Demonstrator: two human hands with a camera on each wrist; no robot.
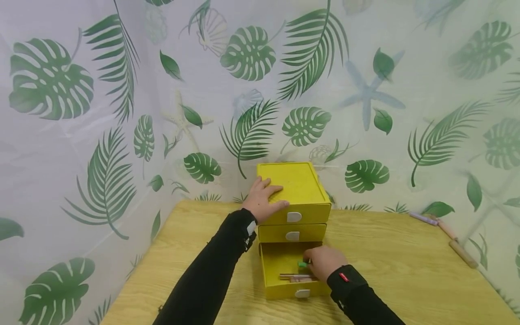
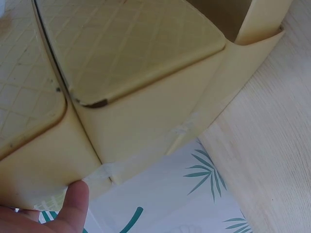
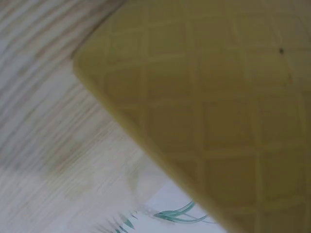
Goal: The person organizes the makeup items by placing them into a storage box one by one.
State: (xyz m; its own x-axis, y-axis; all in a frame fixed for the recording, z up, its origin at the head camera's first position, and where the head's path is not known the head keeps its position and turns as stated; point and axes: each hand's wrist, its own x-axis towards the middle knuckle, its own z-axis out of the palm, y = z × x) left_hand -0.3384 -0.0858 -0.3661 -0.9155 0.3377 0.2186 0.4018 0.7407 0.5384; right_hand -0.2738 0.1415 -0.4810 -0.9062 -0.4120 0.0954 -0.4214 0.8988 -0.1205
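A yellow three-drawer box [image 1: 294, 180] stands on the table with its bottom drawer [image 1: 284, 293] pulled out. My left hand [image 1: 262, 201] rests on the box's top left edge, fingers spread over the lid. In the left wrist view one finger [image 2: 75, 204] lies against the box's side wall [image 2: 146, 131]. Down inside the drawer, my right hand [image 1: 327, 262] pinches a small green object [image 1: 302, 264], mostly hidden by the fingers. Slim pen-like sticks [image 1: 294, 276] lie near the drawer's front. The right wrist view shows only the drawer's ribbed yellow outside [image 3: 218, 121].
Toward the right edge of the wooden table [image 1: 386, 253] lie a purple stick [image 1: 423, 218], a pink stick [image 1: 447, 229] and a thicker tan one [image 1: 463, 253]. A leaf-patterned sheet [image 1: 260, 90] hangs behind and along the sides. The upper two drawers are closed.
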